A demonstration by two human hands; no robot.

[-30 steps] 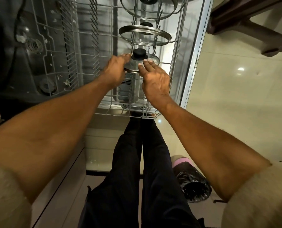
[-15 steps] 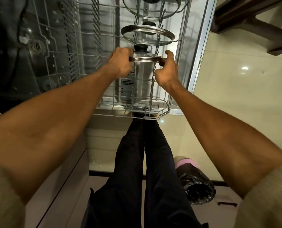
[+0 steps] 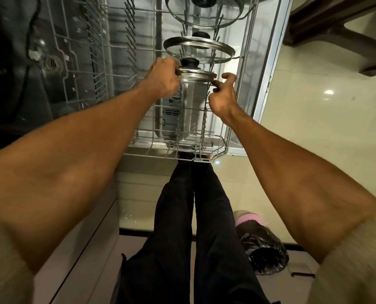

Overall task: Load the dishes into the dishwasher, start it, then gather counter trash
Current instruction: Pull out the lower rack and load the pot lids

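Head cam, looking straight down past both arms into the pulled-out dishwasher rack point(image 3: 152, 148). The left hand point(image 3: 164, 81) has its fingers curled round the left edge of a small glass lid point(image 3: 196, 74), the one with the steel rim and a black knob point(image 3: 189, 62) on top. The right hand point(image 3: 223, 97) is at the lid's right edge, thumb and forefinger pinched on what looks like the rim, though it's a bit blurry there so I can't say how firm that pinch is; its other fingers are loosely curled. The lid is on its edge among the rack's tines, near the front right part of the rack.

Behind it sit two more lids in the same row: a middle lid point(image 3: 199, 49) leaning in the tines just beyond the knob, and a big lid point(image 3: 209, 12) at the top of the frame, partly cut off. The left half of the rack is bare wire tines. The open dishwasher door point(image 3: 268, 62) shows along the right side under the rack.

Lower down you get dark trousers point(image 3: 189, 238) and a pale tiled floor point(image 3: 314, 139). A bin point(image 3: 264, 249) with a black liner and a pink rim stands on the floor by the right leg. Beige sleeves point(image 3: 358, 270) are at both bottom corners.
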